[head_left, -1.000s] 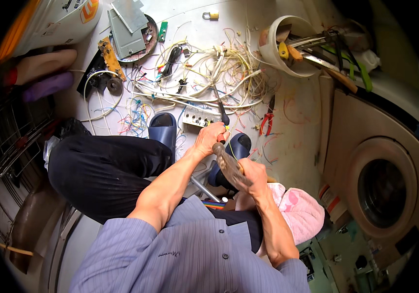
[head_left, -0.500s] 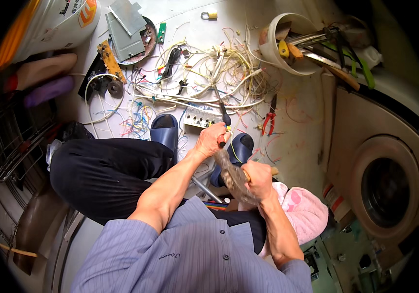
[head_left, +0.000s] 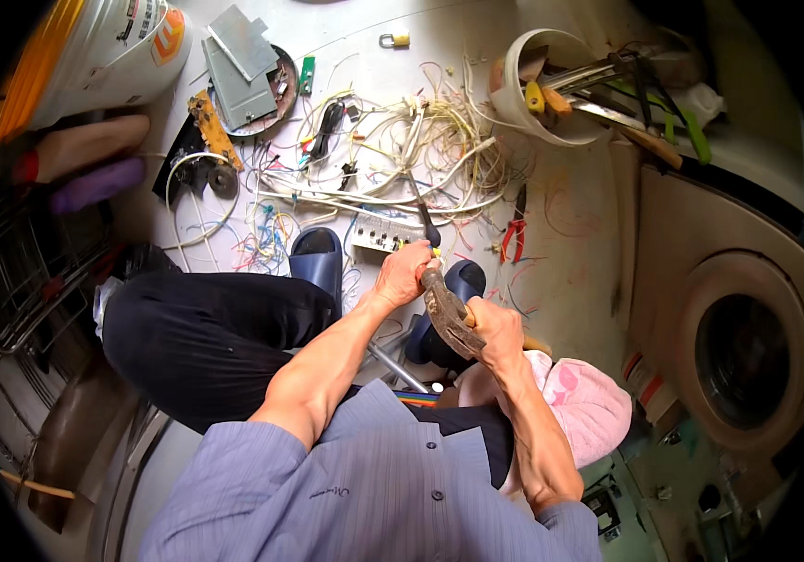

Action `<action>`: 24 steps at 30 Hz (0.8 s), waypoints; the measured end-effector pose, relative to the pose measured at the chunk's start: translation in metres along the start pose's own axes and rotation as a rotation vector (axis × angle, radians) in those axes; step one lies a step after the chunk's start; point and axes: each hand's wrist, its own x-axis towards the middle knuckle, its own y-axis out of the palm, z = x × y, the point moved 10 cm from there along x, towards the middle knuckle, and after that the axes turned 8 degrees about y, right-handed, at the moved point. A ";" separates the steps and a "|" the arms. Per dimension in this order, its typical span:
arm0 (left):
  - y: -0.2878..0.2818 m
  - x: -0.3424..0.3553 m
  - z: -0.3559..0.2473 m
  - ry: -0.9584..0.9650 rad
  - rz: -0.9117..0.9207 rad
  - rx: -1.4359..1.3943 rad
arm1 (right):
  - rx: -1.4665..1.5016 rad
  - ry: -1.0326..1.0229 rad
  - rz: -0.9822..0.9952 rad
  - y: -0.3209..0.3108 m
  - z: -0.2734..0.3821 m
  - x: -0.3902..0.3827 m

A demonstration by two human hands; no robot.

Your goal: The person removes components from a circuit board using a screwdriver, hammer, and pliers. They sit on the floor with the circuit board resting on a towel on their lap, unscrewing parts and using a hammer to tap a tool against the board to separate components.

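- Red-handled tool (head_left: 421,272): mostly hidden inside the left hand (head_left: 404,273); its tip cannot be seen.
- Hammer (head_left: 451,317): middle of the handle covered by the right hand (head_left: 498,332); contact between head and tool cannot be told.
- White strip-shaped unit (head_left: 374,233): near right end obscured by the left hand.
- Right slipper (head_left: 465,277): partly behind the hammer.
- White tub (head_left: 513,70): conceals the lower ends of its tools.
- Washing machine (head_left: 655,253): cut off by the dark rim.
- Wire scraps (head_left: 266,234): individual ends too small to distinguish.

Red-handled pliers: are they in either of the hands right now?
No, the red-handled pliers lie on the floor, apart from the left hand and the right hand, which grips the hammer.
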 end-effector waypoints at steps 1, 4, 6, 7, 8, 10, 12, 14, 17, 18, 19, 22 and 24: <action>0.003 -0.006 0.000 -0.023 0.032 0.034 | 0.035 -0.041 -0.018 -0.004 0.007 -0.001; 0.004 -0.005 -0.001 0.012 -0.006 -0.002 | 0.103 -0.180 -0.080 -0.022 0.033 -0.007; 0.004 -0.007 0.001 0.021 -0.010 -0.032 | 0.065 -0.108 -0.051 0.005 0.012 -0.006; 0.007 -0.011 0.000 0.016 0.009 -0.018 | 0.040 -0.068 -0.037 0.017 0.001 -0.007; 0.008 -0.008 0.003 0.021 0.016 0.001 | 0.084 -0.073 -0.004 0.020 -0.007 0.001; 0.003 -0.010 -0.011 0.039 -0.046 -0.065 | 0.059 -0.082 -0.090 0.010 -0.008 0.003; 0.005 -0.009 -0.014 0.069 -0.046 -0.011 | 0.127 -0.031 -0.151 -0.003 -0.011 0.010; 0.004 -0.003 -0.010 0.063 -0.030 0.028 | 0.094 0.095 -0.223 0.005 -0.037 0.020; 0.005 -0.004 -0.003 -0.009 -0.001 -0.007 | 0.016 0.299 -0.266 0.028 -0.078 0.039; 0.002 -0.001 -0.008 0.019 -0.048 -0.019 | -0.002 0.333 -0.269 0.040 -0.096 0.043; 0.004 -0.003 -0.008 0.021 -0.031 -0.011 | -0.020 0.375 -0.258 0.053 -0.114 0.042; 0.007 -0.002 -0.002 0.025 0.000 0.000 | -0.064 0.437 -0.188 0.085 -0.143 0.048; 0.005 -0.004 -0.003 0.015 -0.002 0.007 | -0.099 0.463 -0.172 0.099 -0.150 0.045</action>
